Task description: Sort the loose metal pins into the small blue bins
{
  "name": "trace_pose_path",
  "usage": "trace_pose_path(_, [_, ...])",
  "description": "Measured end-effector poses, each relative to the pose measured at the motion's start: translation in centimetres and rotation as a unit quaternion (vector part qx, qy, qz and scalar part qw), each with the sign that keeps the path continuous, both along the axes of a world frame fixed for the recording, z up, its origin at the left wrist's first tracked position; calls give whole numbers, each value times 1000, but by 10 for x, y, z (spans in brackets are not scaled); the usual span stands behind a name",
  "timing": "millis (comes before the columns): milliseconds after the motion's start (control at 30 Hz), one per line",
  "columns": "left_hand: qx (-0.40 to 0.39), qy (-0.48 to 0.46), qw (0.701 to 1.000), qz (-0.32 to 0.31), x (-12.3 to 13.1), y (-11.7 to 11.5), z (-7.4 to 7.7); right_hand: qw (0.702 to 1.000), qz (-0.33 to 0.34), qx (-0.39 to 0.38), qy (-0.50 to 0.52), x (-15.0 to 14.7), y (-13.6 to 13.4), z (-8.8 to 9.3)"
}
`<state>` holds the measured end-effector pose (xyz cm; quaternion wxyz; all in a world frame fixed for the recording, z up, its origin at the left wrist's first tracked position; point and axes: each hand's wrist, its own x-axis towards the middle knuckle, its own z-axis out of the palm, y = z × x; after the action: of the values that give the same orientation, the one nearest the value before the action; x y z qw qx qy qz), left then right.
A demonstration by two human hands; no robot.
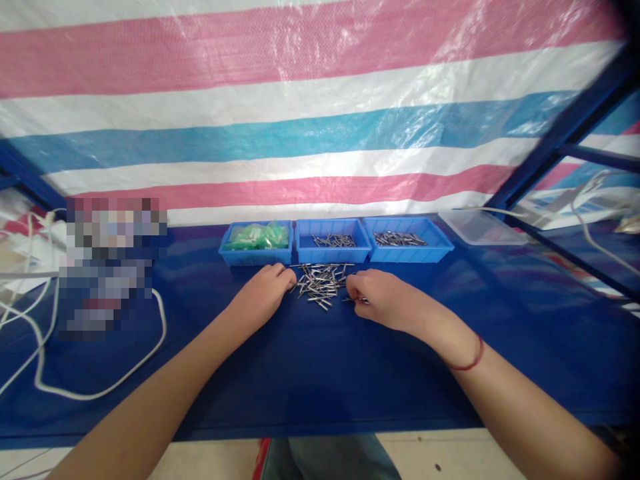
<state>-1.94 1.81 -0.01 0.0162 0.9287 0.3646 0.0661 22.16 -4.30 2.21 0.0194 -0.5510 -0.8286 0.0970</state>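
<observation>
Holds left hand (267,289) and right hand (384,297) apart beside metal rods (320,283), grip unclear. Seem light, stiff, slippery; pinch mid-length.

- Loose metal pins (320,283) on the tabletop (320,373), between left hand (267,288) and right hand (384,297)
- Three bins (333,255) in a row behind them
- Cable (90,397) at far left

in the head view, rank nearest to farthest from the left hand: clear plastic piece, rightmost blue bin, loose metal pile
1. Loose metal pile: just right of the left hand
2. Rightmost blue bin: farther right, behind
3. Clear plastic piece: far right, beyond that bin
</observation>
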Motion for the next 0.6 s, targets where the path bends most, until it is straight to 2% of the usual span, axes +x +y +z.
trace_pose_path(333, [24, 40, 999, 10, 8, -8, 0, 998, -1, 11, -64, -2, 0, -3])
trace_pose_path(500, [23, 24, 999, 26, 7, -7, -3, 999, 29, 36, -6, 6, 5, -4])
trace_pose_path(600, [25, -28, 999, 37, 5, -3, -7, 993, 28, 93, 62, 6, 10, -3])
